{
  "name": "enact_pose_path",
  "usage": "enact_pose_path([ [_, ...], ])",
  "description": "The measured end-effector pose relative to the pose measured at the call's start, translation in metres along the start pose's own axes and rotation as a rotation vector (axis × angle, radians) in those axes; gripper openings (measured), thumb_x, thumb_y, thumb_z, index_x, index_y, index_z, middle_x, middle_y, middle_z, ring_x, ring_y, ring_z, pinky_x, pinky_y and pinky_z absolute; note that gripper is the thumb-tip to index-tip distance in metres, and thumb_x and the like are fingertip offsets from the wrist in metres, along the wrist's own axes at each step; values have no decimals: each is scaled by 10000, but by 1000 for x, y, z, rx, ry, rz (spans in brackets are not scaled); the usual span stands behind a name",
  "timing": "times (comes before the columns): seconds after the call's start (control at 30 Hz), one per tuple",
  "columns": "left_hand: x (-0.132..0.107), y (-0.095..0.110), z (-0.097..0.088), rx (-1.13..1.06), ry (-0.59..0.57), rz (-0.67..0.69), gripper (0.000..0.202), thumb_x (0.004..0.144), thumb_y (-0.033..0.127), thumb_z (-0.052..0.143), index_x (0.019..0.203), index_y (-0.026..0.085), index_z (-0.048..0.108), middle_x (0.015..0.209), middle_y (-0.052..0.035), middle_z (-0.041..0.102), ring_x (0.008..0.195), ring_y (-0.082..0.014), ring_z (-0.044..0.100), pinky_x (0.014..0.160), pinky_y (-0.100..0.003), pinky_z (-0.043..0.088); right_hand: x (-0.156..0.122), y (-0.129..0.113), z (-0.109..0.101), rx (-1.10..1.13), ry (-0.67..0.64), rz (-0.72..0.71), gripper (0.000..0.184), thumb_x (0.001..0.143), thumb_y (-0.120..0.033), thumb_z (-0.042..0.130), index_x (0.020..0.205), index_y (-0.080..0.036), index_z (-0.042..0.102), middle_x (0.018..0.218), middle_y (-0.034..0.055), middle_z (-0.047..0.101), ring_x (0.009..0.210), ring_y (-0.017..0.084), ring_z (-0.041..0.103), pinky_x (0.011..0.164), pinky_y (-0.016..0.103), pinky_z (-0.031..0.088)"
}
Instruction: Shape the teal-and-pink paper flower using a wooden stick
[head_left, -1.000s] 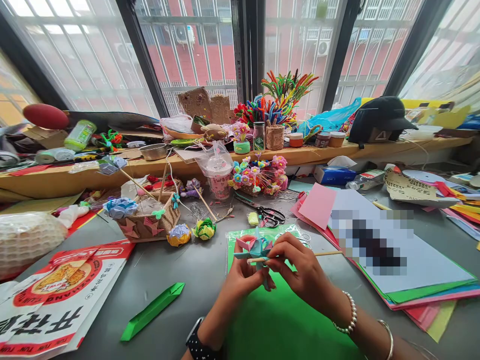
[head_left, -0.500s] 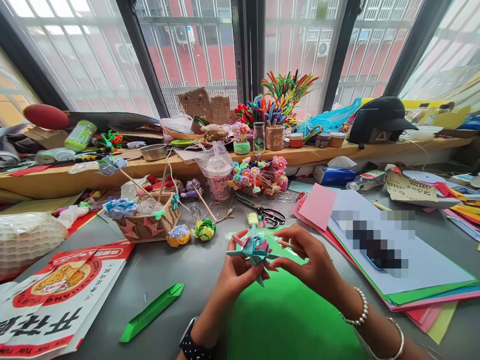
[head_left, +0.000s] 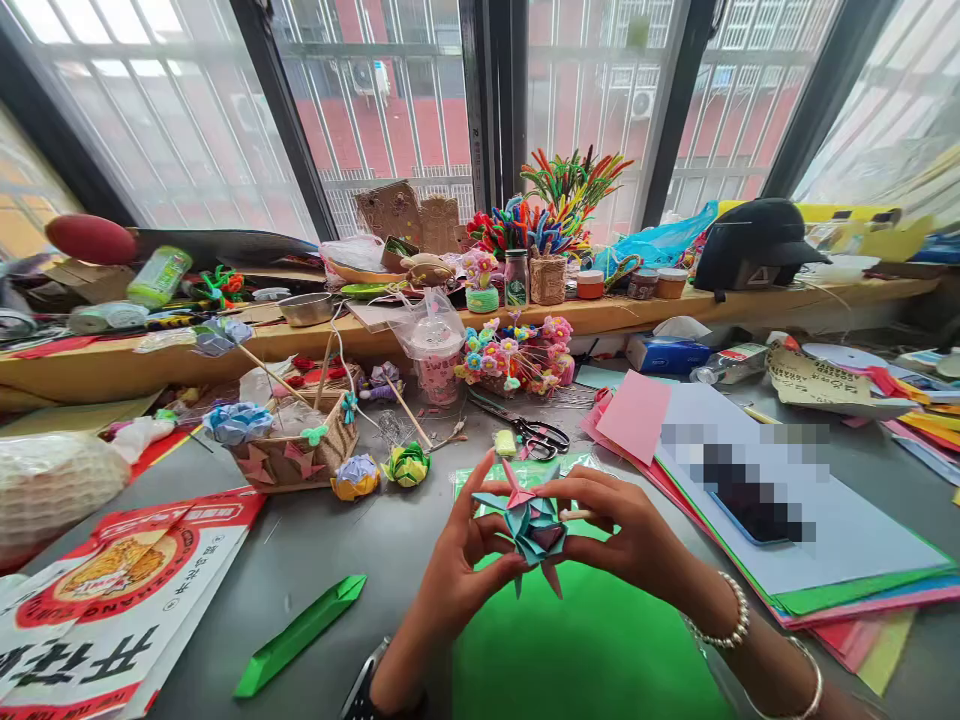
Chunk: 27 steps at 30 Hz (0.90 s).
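Observation:
Both my hands hold a folded paper flower (head_left: 531, 525) in teal and pink, with pointed petals, above a bright green paper sheet (head_left: 585, 640). My left hand (head_left: 461, 565) grips it from the left and below, thumb up by a petal. My right hand (head_left: 630, 535) pinches it from the right, and a thin wooden stick (head_left: 576, 515) shows between those fingers at the flower's side. Pearl and metal bracelets are on my right wrist.
A folded green paper strip (head_left: 300, 633) lies to the left, beside a printed red-and-white bag (head_left: 105, 600). Scissors (head_left: 536, 435), small paper flowers (head_left: 409, 463) and a basket (head_left: 292, 450) sit behind. A stack of coloured paper (head_left: 787, 520) with a phone lies on the right.
The flower has been turned and tilted toward me between my hands. The long stick that lay across it a second ago is mostly hidden in my right hand.

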<state>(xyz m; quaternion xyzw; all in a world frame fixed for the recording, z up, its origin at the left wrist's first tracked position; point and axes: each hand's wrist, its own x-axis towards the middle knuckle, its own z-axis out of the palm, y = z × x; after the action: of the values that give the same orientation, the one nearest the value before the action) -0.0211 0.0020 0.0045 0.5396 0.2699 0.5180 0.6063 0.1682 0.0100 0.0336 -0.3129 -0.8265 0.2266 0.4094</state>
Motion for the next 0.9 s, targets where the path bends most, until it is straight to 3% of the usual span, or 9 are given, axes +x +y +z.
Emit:
enact_pose_path([
  [0.13,-2,-6,-6,130,90,112,767,696,262,691,1313,424,264,881,13,582,724,-149,632,620,-257,528,0,0,2,10,21,27,298,808,-312,591,1086,-213,550,986,65,625,791,149,596,592,216,483],
  [0.3,-2,-3,-10,387,-35,141,484,724,194,655,1175,309,521,901,-11,666,768,-167,657,729,-273,538,0,2,3,5,2,56,294,793,-318,608,1059,-202,562,892,41,646,711,134,594,598,221,481],
  [0.43,-1,2,-12,435,-52,103,495,706,195,668,1176,259,526,981,-34,689,825,-191,663,749,-276,542,0,4,0,9,-87,43,405,759,-340,648,1125,-204,539,957,50,646,578,93,538,505,196,436],
  [0.53,-1,4,-12,441,-71,112,473,691,199,681,1146,252,562,986,-35,695,821,-195,671,743,-277,548,0,5,-2,13,-120,34,376,783,-355,618,1121,-202,556,920,45,658,546,85,514,466,186,406],
  [0.73,-2,5,-14,494,-88,148,447,690,224,680,1128,244,591,948,-55,695,760,-197,680,676,-279,566,0,5,3,22,-43,2,342,811,-454,540,991,-177,631,746,36,663,539,97,540,481,193,418],
  [0.9,-3,9,-14,520,-118,140,438,692,217,677,1122,236,597,931,-60,690,786,-200,673,689,-276,563,1,3,6,-17,17,-72,342,831,-450,514,916,-146,644,680,40,664,505,93,524,483,196,406],
])
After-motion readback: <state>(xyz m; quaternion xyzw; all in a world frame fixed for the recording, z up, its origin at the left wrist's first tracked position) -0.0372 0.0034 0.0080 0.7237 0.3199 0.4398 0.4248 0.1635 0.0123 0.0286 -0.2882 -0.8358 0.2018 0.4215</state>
